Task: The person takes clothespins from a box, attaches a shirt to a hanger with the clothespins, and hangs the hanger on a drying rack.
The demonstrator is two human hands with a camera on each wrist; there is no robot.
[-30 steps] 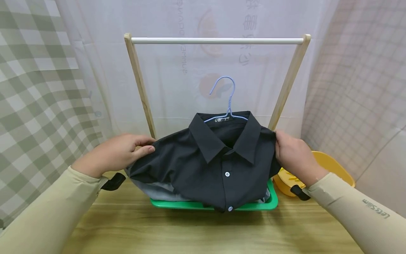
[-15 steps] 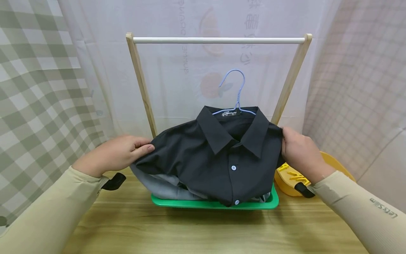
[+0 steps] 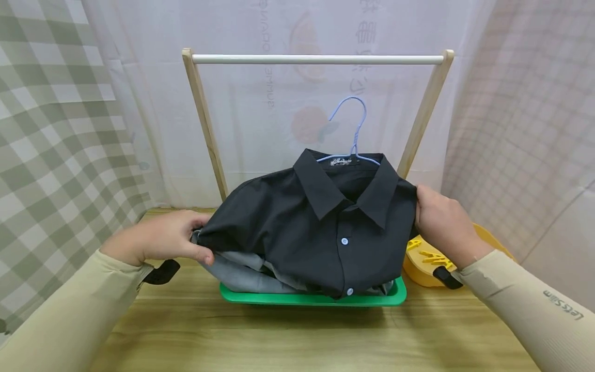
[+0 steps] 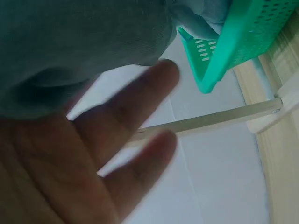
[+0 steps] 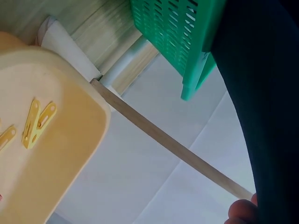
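A black button-up shirt (image 3: pixel 297 222) hangs on a light blue wire hanger (image 3: pixel 355 137), whose hook rises free above the collar. My right hand (image 3: pixel 443 222) grips the shirt at its shoulder on the right. At the sleeve on the left is my left hand (image 3: pixel 162 237), its thumb spread away from the fingers. Two of its fingers (image 4: pixel 126 114) stretch out in the left wrist view; the others are hidden behind cloth. Grey-blue fabric (image 3: pixel 251 276) lies under the shirt in a green basket (image 3: pixel 316 299).
A wooden rack with a white rail (image 3: pixel 318 60) stands behind the basket. On the right is a yellow tub (image 3: pixel 420 274) with several yellow clothespins (image 3: pixel 434 257). A checked curtain (image 3: pixel 51 144) hangs on the left, over the wooden table (image 3: pixel 260 341).
The shirt and hanger have shifted right and slightly up with my right hand. My left hand has moved a little left and down, its thumb parting from the sleeve.
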